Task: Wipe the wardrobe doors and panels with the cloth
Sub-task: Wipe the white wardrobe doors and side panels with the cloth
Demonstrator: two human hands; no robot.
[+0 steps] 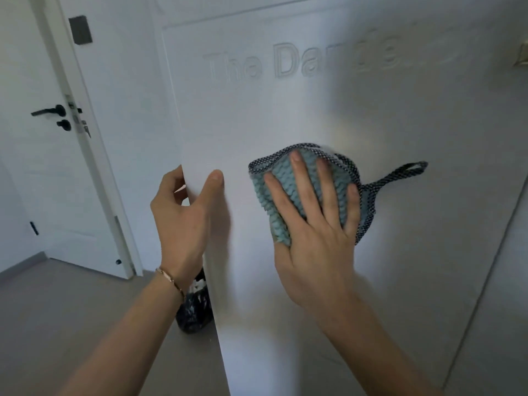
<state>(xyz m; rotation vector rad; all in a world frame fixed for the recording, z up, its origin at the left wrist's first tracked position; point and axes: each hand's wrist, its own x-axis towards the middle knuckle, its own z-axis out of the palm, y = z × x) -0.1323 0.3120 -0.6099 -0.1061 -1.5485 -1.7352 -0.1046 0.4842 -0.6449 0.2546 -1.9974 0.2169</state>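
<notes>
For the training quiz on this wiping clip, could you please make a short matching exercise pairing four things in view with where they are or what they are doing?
Things:
1. left hand
2. right hand
3. cloth
4. black bag

States:
A. on the floor behind the door's edge
B. grips the edge of the wardrobe door
C. pressed flat against the door
D. fingers spread over the cloth

Pairs: 1-B, 2-D, 3-C, 4-A

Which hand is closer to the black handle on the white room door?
Left. The left hand grips the white wardrobe door's edge, on the side toward the black lever handle. The right hand presses the teal knitted cloth farther right.
</notes>
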